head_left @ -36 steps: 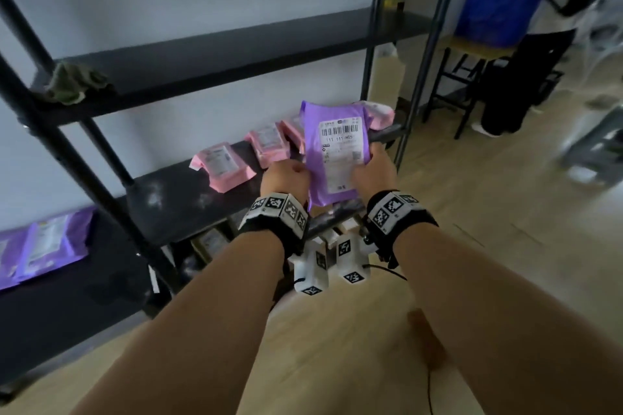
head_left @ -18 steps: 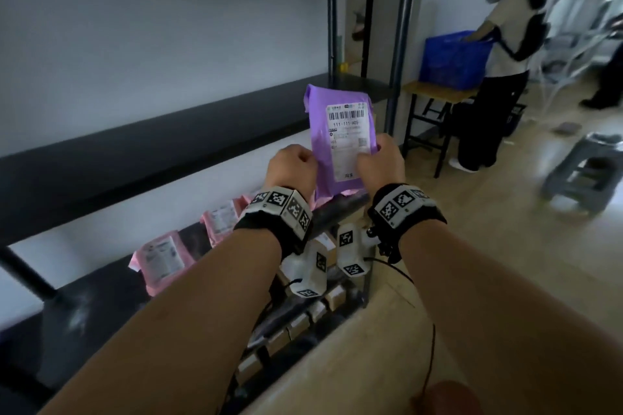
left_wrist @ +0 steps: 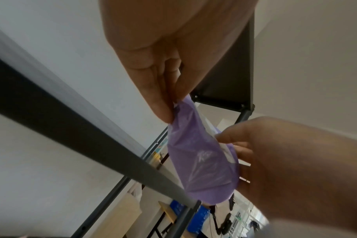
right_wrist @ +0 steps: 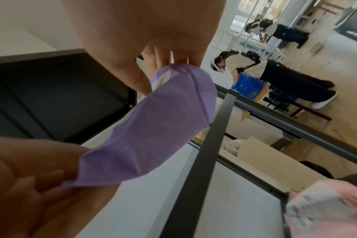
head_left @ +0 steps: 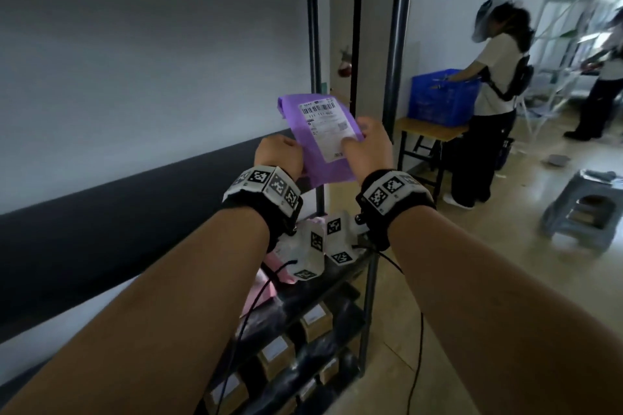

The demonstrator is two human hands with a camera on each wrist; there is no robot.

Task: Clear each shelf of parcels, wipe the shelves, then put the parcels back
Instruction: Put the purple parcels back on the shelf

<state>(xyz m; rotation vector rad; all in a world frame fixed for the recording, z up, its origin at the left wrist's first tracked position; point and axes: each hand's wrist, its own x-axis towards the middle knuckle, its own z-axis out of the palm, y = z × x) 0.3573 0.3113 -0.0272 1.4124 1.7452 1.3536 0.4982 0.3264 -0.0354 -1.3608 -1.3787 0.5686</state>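
Purple parcel (head_left: 322, 138) lifted higher than a second ago, now mid-frame beside the dark upper shelf (head_left: 141, 199). Pinched at its lower corner by left hand (head_left: 279, 158), gripped along its edge by right hand (head_left: 369, 152). Likely going back on that shelf next.

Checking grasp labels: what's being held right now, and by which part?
Purple parcel: left hand pinches its lower left edge, right hand grips its right edge.

Both hands have lifted the purple parcel (head_left: 320, 135) from the pink-parcel shelf level up above the higher shelf (head_left: 135, 212), tilting it leftward.
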